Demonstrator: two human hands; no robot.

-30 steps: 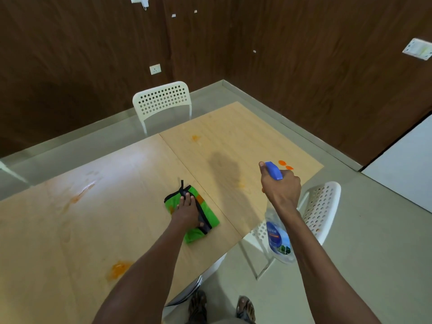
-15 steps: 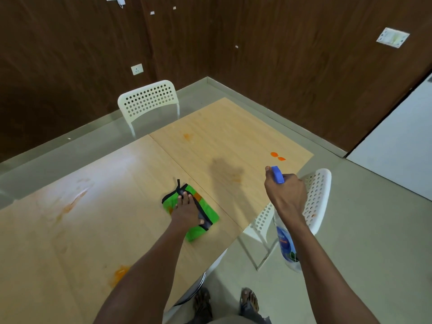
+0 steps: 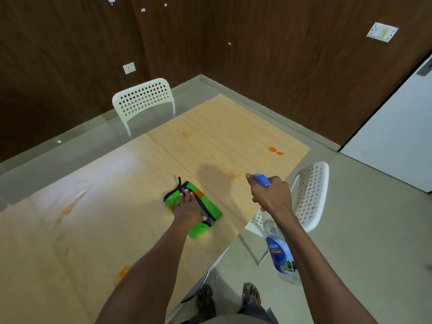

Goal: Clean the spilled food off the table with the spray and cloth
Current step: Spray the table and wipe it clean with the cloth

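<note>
Aiming my right hand (image 3: 271, 195), clamped on the spray bottle (image 3: 281, 253), nozzle toward the orange spill (image 3: 275, 151) far ahead; left hand (image 3: 189, 208) presses flat on the cloth (image 3: 210, 210) on the worktop (image 3: 93, 230).

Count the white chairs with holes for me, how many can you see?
2. One white chair stands at the table's far side, by the wall. The other white chair is at the near side, right of the right hand. More may be out of view.
</note>
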